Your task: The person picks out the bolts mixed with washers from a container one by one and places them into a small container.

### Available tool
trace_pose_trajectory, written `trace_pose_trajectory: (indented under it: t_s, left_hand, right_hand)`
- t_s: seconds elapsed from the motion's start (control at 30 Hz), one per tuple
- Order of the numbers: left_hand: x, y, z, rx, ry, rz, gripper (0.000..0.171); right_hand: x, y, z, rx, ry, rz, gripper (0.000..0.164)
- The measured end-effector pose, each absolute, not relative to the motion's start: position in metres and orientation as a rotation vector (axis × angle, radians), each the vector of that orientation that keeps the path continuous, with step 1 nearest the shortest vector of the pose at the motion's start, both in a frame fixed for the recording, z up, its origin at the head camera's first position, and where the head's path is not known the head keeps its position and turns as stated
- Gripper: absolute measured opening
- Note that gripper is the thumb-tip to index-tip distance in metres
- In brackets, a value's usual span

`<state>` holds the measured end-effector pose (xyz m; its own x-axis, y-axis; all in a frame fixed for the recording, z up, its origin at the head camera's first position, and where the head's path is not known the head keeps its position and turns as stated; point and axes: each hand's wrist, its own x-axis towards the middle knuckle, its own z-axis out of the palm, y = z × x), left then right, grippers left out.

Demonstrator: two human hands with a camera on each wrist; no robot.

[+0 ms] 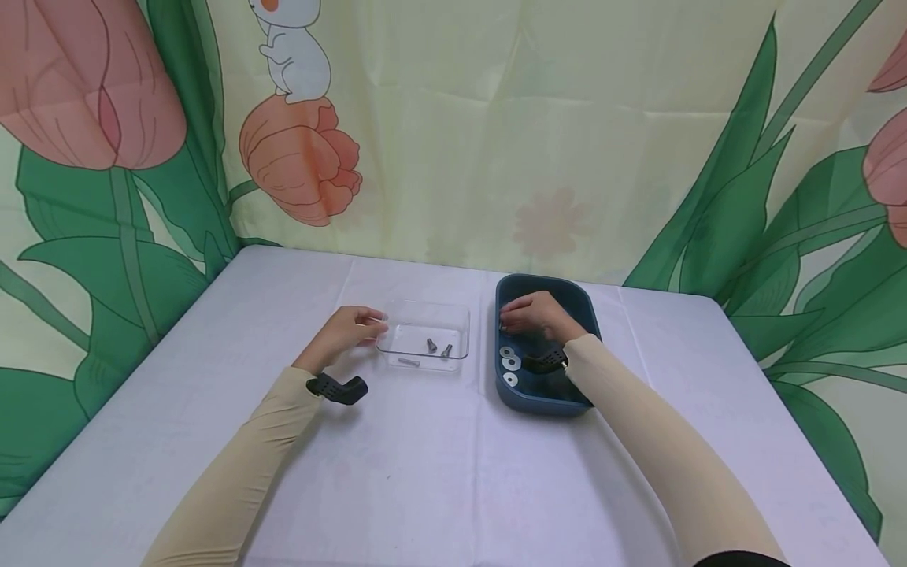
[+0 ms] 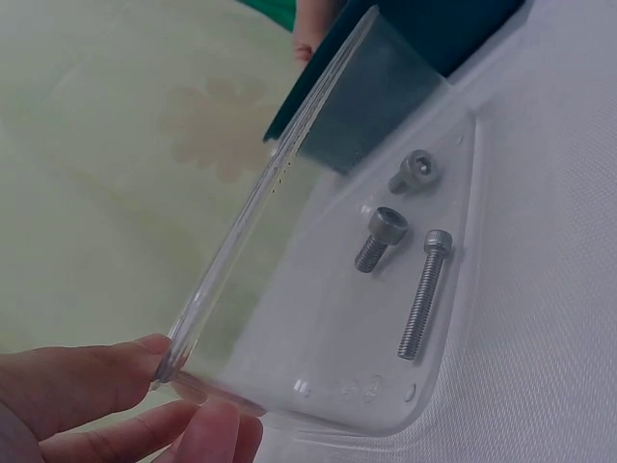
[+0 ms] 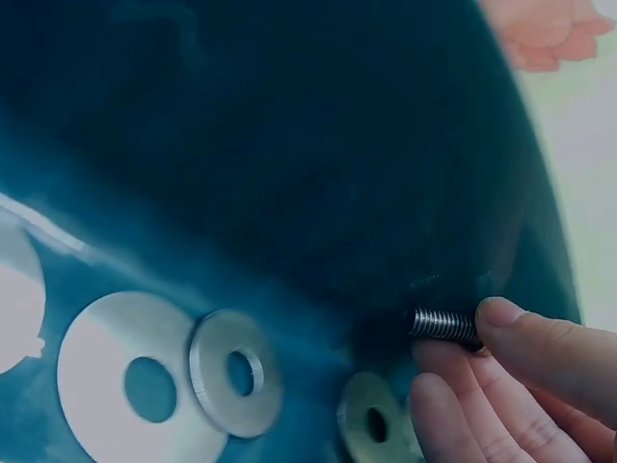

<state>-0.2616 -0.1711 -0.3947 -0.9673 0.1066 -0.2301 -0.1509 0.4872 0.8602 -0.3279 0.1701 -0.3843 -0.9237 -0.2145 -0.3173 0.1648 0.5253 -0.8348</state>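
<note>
My left hand (image 1: 349, 329) grips the left rim of a clear plastic box (image 2: 318, 347), thumb on one side of the wall and fingers on the other. Three socket-head screws lie inside: two short ones (image 2: 388, 227) and a longer, thinner screw (image 2: 422, 299). Over the dark blue tray (image 1: 542, 405), my right hand (image 1: 536, 313) pinches a short threaded screw (image 3: 443, 325) between thumb and fingers. Its head is hidden by the fingertips. Below that hand, several flat metal washers (image 3: 92, 362) of different sizes lie in the tray, some overlapping.
Box and tray stand side by side on a white-covered table (image 1: 397, 472), the tray on the right. A printed curtain (image 1: 453, 142) with flowers hangs right behind the table's far edge. Both wrists carry black camera mounts (image 1: 338, 389).
</note>
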Motion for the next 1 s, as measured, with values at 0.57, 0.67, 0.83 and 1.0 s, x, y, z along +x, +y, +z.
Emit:
trace_pose_trajectory:
  t_s: [0.57, 0.67, 0.83, 1.0]
  left_hand:
    - [-0.260, -0.171, -0.392, -0.028, 2.466, 1.497, 0.041]
    - [-0.260, -0.171, -0.392, -0.024, 2.461, 1.497, 0.041]
    - [-0.260, -0.170, -0.391, -0.024, 2.462, 1.498, 0.041]
    - [-0.260, -0.170, -0.391, -0.022, 2.461, 1.504, 0.041]
  right_hand:
    - [-0.318, 0.176, -0.350, -0.150, 2.348, -1.501, 0.033]
    - [-0.317, 0.177, -0.345, -0.155, 2.376, -1.482, 0.034]
    - [-0.315, 0.179, -0.335, -0.176, 2.380, -1.504, 0.036]
    - [-0.311, 0.177, -0.325, -0.186, 2.384, -1.543, 0.038]
